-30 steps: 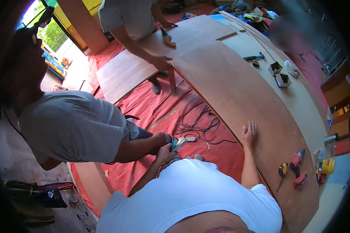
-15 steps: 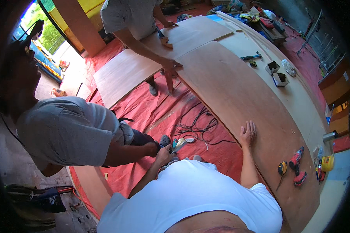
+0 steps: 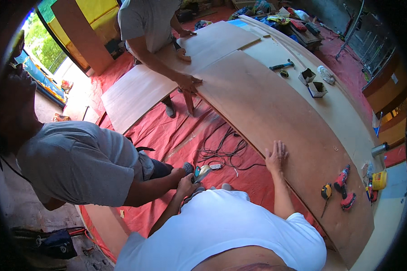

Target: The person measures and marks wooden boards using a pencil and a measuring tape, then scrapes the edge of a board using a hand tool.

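My left hand (image 3: 186,185) is closed around a small object with teal, cream and pale, shiny flat parts (image 3: 202,173). Its exact kind is unclear. Below it are my feet and the red floor sheet (image 3: 167,140). My right hand (image 3: 276,156) rests palm down, fingers spread, near the inner edge of a long brown wood panel (image 3: 276,108). To its right on that panel lie a yellow and black tape measure (image 3: 326,191) and a red cordless drill (image 3: 342,179).
Close on my left stands a co-worker in grey (image 3: 81,158). Beyond, another person's hand (image 3: 187,83) touches the panels' meeting corner. A hammer (image 3: 282,66) and small open boxes (image 3: 318,89) sit on the pale board. Black cable (image 3: 228,151) lies coiled on the floor.
The whole view has shifted a little, so most things sit slightly further left. Both my hands keep their places: the left still grips the teal and cream object, the right stays on the panel.
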### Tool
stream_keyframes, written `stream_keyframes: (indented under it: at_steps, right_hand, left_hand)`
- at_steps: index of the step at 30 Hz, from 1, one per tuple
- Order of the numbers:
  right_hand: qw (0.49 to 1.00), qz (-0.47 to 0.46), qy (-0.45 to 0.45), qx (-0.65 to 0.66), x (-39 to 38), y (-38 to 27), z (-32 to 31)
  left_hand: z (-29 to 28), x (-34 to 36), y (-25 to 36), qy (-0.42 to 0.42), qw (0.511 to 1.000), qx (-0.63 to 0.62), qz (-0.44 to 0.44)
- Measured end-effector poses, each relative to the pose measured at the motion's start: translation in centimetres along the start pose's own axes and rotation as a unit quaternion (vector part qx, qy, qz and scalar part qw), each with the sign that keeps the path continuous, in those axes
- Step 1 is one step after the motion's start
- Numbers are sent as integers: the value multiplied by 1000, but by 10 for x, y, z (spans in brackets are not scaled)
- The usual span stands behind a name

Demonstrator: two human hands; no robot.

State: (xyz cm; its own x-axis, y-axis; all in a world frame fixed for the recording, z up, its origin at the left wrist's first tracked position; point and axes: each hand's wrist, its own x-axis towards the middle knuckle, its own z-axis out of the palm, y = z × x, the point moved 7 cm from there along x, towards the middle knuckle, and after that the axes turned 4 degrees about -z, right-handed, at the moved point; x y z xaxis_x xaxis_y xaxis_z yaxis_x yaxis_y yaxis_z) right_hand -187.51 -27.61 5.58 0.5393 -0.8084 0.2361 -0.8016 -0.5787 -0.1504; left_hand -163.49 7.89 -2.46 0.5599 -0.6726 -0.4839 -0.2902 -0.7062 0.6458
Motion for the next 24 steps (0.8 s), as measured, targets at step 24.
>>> stream_keyframes:
  at_steps: [24]
  right_hand:
    - [998,-66,1,-10,-46,43,-23]
  left_hand:
    - [-3,-7,0,44,999,0,10]
